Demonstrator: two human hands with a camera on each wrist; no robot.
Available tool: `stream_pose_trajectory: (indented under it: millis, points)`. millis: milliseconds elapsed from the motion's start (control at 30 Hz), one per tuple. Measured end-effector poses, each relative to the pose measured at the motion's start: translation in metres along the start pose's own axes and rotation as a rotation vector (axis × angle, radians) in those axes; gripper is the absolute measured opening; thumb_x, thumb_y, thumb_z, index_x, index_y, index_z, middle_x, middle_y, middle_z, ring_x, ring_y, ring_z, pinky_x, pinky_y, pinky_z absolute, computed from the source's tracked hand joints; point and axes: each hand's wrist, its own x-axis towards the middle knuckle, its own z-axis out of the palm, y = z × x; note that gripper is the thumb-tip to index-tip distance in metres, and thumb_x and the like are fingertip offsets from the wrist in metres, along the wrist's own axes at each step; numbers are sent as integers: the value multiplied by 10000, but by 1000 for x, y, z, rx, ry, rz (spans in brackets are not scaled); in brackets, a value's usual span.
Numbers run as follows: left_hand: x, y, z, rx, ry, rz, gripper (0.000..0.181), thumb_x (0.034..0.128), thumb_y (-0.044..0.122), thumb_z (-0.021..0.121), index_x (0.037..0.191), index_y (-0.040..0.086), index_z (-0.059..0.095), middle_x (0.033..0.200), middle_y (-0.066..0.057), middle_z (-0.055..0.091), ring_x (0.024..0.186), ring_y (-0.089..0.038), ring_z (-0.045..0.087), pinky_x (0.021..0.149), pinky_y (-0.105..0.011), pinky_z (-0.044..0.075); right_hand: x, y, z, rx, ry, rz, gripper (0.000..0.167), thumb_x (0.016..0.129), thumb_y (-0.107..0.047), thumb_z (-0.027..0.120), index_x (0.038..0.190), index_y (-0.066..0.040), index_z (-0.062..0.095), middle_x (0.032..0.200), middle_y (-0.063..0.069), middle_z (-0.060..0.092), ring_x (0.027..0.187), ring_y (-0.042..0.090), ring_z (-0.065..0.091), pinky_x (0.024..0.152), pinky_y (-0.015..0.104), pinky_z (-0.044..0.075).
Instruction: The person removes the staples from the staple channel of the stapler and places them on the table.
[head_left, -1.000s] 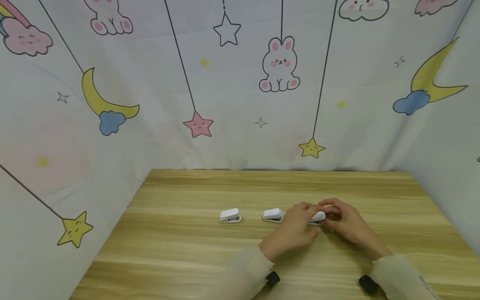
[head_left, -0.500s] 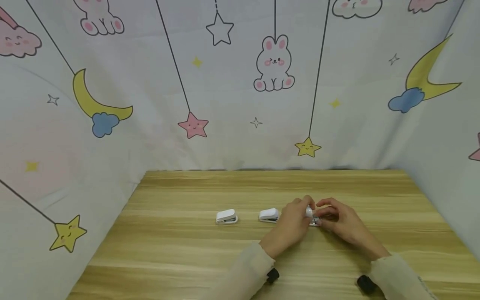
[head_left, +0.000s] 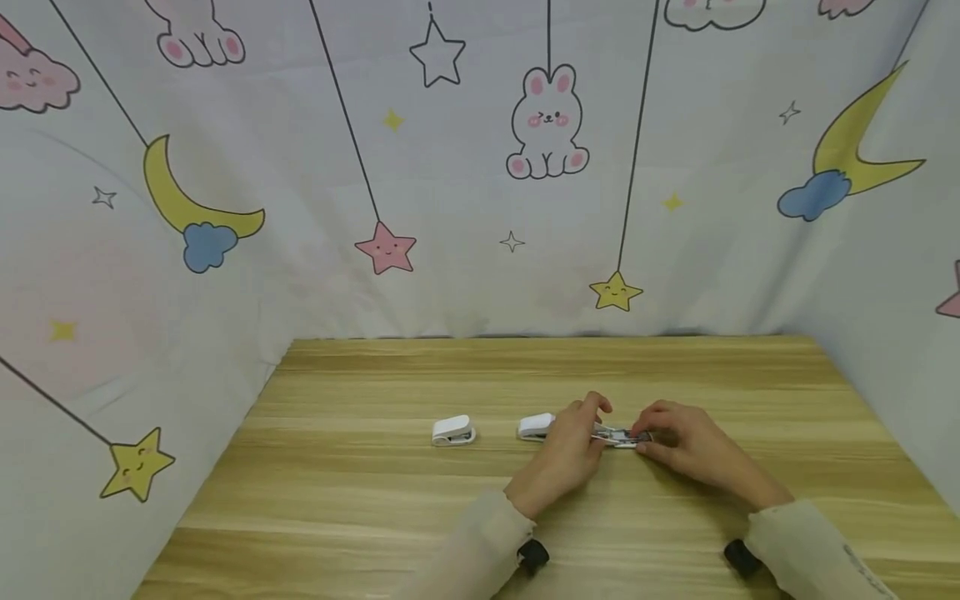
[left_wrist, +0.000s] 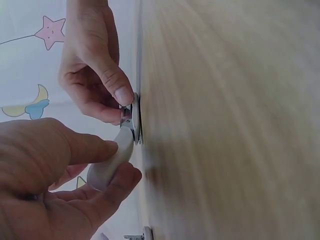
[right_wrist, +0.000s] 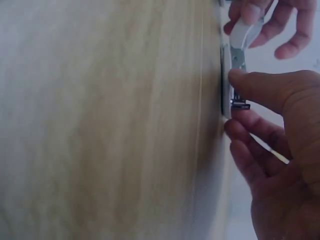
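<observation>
A small white stapler (head_left: 621, 438) lies on the table, its top swung up and back to the left so the metal inside shows. The left hand (head_left: 566, 446) pinches the raised white cover (left_wrist: 111, 161) between thumb and fingers, as the left wrist view shows. At the other end, the right hand (head_left: 693, 446) holds the stapler's base (right_wrist: 226, 82) with thumb and fingers around the metal part (right_wrist: 240, 95). Just left of the left hand sits a second white stapler (head_left: 535, 427), partly covered by that hand.
A third white stapler (head_left: 453, 431) stands farther left on the wooden table (head_left: 337, 500). Behind the table hangs a printed cloth (head_left: 465, 183) with stars, moons and rabbits. Black bands show at both sleeves.
The stapler between the hands has been opened: its white top went up and over to the left with the left hand, baring the metal. The right hand stays at the right end.
</observation>
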Motion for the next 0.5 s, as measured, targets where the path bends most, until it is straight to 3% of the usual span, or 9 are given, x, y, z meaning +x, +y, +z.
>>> stream_pose_trajectory:
  millis: [300, 500]
  points:
    - [0, 5, -4, -14, -30, -28, 405, 955, -15, 756, 1292, 116, 573, 1112, -127, 722, 983, -207, 683, 821, -246, 508, -6, -3, -4, 38, 111, 66, 262, 850, -5, 875, 979, -219, 795, 1017, -59, 809, 907, -10, 716, 781, 260, 607]
    - [0, 7, -4, 0, -40, -43, 417, 954, -10, 748, 1307, 132, 579, 1145, -119, 710, 987, -194, 665, 848, -273, 496, -8, -9, -5, 25, 203, 161, 203, 879, -61, 877, 1019, -192, 810, 1017, -72, 819, 939, 10, 730, 819, 243, 597]
